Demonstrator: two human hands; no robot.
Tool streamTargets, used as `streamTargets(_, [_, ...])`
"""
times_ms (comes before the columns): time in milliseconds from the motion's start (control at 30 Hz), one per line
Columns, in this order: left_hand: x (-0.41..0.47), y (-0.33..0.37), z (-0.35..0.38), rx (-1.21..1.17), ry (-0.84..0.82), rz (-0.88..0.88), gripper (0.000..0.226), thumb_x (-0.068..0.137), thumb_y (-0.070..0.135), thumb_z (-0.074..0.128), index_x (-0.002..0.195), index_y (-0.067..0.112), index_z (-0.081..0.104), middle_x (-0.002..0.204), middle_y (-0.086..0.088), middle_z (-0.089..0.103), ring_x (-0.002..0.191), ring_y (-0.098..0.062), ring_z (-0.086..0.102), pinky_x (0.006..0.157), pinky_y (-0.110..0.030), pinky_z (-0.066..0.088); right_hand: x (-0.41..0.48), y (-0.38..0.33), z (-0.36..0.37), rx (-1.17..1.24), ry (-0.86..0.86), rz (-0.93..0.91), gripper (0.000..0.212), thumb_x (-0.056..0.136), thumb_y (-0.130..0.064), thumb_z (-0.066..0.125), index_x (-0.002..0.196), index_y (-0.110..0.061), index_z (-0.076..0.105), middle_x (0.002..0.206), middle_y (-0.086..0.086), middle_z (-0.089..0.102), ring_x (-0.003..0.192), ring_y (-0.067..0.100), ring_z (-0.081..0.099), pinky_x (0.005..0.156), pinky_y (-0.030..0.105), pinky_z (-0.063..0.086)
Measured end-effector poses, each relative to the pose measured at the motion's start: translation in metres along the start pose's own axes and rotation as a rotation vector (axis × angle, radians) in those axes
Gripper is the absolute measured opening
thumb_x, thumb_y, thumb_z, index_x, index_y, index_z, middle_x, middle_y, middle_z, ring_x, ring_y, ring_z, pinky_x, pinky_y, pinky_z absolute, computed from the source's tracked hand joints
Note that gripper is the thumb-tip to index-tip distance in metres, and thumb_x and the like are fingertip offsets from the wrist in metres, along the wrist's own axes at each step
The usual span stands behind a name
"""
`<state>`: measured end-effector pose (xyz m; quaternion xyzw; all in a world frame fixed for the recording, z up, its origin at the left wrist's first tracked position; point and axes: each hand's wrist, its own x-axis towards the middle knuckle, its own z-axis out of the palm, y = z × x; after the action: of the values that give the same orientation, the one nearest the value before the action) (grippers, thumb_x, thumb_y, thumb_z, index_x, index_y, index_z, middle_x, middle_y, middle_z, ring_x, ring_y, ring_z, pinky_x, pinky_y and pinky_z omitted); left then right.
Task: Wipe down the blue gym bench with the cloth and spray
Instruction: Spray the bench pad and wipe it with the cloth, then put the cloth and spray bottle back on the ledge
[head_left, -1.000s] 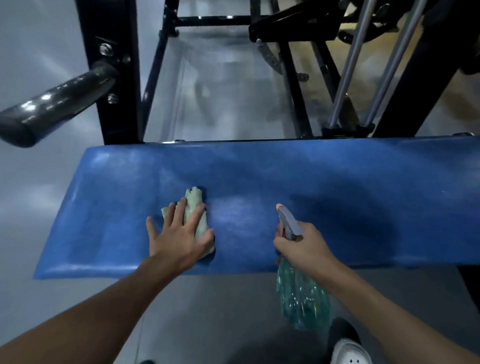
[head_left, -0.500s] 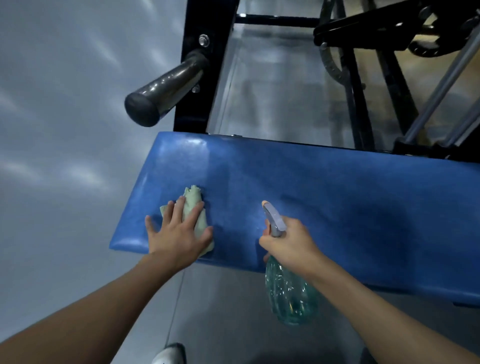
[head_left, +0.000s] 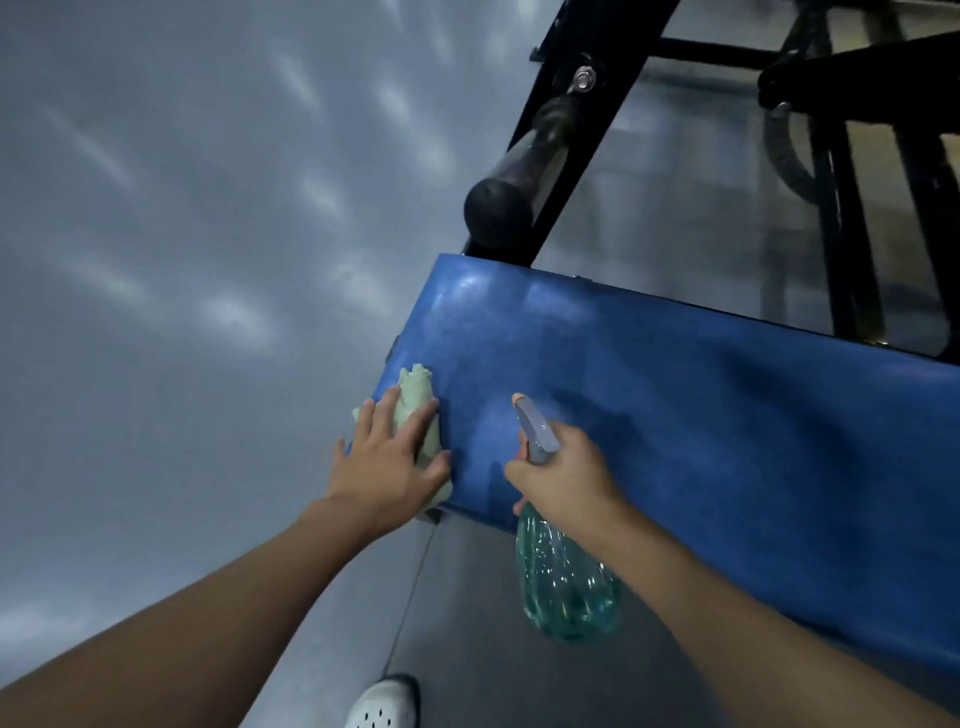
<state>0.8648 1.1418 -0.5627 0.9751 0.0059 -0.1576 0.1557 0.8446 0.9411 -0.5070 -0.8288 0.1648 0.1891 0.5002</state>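
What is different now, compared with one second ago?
The left hand slid the cloth leftward to the end of the blue bench, and the right hand carried the spray bottle the same way. Unchanged: the left hand presses flat on the cloth, the right grips the bottle.

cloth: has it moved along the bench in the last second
Yes. The cloth under the left hand has slid left along the bench, from well inside to its left end.
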Motion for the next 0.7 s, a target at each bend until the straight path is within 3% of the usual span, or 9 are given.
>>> streamTargets(67, [-0.001,-0.003,-0.001,-0.012,0.037,0.018,0.070,0.077,0.067,0.037,0.145,0.048,0.028,0.161,0.000,0.011,0.142,-0.029,0.017,0.113,-0.049,0.028,0.006,-0.005,0.008,-0.049,0.021,0.013,0.012,0.073,-0.018,0.057,0.071,-0.014,0.046,0.067,0.003,0.050,0.063,0.035,0.070,0.053,0.035,0.050])
streamTargets(167, [-0.007,-0.009,-0.002,-0.044,0.085,-0.024,0.064,0.081,0.038,0.059,0.143,0.033,0.040,0.154,-0.009,0.026,0.125,-0.035,0.034,0.106,-0.045,0.034,0.010,-0.009,0.014,-0.082,0.043,-0.002,0.019,0.060,-0.031,0.050,0.073,-0.018,0.049,0.071,0.005,0.060,0.069,0.037,0.069,0.068,0.049,0.058])
streamTargets(267, [-0.020,-0.012,-0.002,-0.194,0.138,-0.047,0.057,0.077,0.017,0.061,0.132,0.025,0.049,0.138,-0.011,0.040,0.113,-0.033,0.042,0.100,-0.042,0.040,0.011,-0.007,0.014,-0.029,0.072,-0.037,0.026,0.058,-0.030,0.049,0.081,-0.019,0.053,0.079,0.007,0.061,0.074,0.039,0.066,0.068,0.053,0.058])
streamTargets(467, [-0.037,0.048,-0.021,-0.248,0.151,0.156,0.060,0.067,0.025,0.049,0.127,0.024,0.051,0.125,-0.007,0.047,0.102,-0.031,0.046,0.088,-0.046,0.046,-0.018,0.000,-0.034,0.036,0.143,-0.032,0.024,0.057,-0.033,0.051,0.078,-0.024,0.050,0.071,-0.001,0.058,0.072,0.036,0.063,0.068,0.053,0.059])
streamTargets(700, [-0.060,0.215,-0.065,-0.203,0.031,0.560,0.059,0.067,0.026,0.053,0.125,0.027,0.047,0.119,-0.008,0.049,0.097,-0.034,0.050,0.086,-0.046,0.048,-0.107,0.021,-0.192,0.162,0.363,-0.049,0.030,0.063,-0.028,0.053,0.087,-0.011,0.054,0.082,0.013,0.060,0.075,0.040,0.064,0.068,0.055,0.055])
